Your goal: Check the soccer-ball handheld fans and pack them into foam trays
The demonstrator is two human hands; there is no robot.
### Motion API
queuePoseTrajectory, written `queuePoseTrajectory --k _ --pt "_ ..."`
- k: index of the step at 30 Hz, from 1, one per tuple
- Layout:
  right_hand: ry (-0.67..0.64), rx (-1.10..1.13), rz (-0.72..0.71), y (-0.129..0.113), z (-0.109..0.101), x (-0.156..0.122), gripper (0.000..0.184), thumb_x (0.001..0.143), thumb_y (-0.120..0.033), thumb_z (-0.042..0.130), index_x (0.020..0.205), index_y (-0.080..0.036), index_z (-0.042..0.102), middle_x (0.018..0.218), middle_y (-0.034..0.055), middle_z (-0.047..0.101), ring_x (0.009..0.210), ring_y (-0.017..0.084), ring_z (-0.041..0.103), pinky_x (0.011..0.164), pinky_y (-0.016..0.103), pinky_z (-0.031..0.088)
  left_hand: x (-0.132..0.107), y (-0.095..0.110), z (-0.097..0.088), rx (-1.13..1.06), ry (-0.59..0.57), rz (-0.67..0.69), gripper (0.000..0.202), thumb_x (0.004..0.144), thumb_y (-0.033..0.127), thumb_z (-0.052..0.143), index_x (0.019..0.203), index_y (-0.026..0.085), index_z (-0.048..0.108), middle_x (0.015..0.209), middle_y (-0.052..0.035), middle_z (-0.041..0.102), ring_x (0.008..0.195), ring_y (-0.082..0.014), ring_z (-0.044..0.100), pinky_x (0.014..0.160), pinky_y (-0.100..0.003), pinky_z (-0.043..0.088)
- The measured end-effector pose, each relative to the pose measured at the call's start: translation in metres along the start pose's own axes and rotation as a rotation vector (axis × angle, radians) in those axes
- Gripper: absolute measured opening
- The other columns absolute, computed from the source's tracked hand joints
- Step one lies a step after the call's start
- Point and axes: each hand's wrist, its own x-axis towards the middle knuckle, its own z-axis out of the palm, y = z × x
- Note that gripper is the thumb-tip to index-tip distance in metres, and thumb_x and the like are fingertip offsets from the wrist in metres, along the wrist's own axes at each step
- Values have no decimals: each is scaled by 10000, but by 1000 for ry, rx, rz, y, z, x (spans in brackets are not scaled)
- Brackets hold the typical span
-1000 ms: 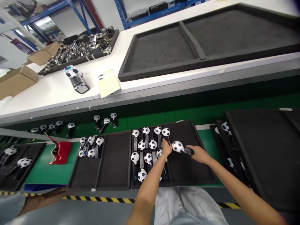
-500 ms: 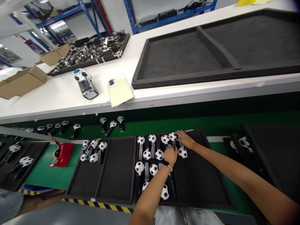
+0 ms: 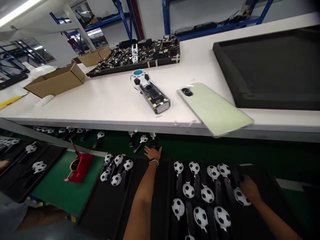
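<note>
The person's left hand, with a bracelet on the wrist, is at 6 o'clock of the view, and its fingers are spread, palm down, above the far rim of a black foam tray. Nothing is pinched in this hand, and it is near a row of ball-headed pieces that stand on the green belt behind the tray. The right hand is at 4 o'clock, with the fingers bent and pressed together just beside one soccer-ball piece, but I cannot tell if they pinch it. This piece lies with many others, black handles and soccer-ball heads, in a second black tray. On the white bench, a clear-bodied ball device is at 12 o'clock, and a pale green phone at 3 o'clock reaches over the front edge. A tray of mixed parts is behind them, a cardboard box is at 10 o'clock, and a red holder is at 8 o'clock.
</note>
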Motion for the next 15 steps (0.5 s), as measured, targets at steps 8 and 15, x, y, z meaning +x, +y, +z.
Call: queuePoseTrajectory --k 8,15 --pt "10 54 126 17 23 1 504 703 -230 313 1089 -57 588 1076 219 632 997 328 610 868 385 468 70 -18 19 107 -60 21 618 744 469 555 1168 20 556 1489 -269 122 1378 -397 74 1059 -557 157" --pt "45 77 160 13 21 -1 470 680 -234 328 1021 -85 614 1044 215 640 1016 334 597 875 391 472 105 -89 -28 130 -228 179 561 583 482 725 1056 187 666 1365 -176 424 1212 -347 424 966 -450 353"
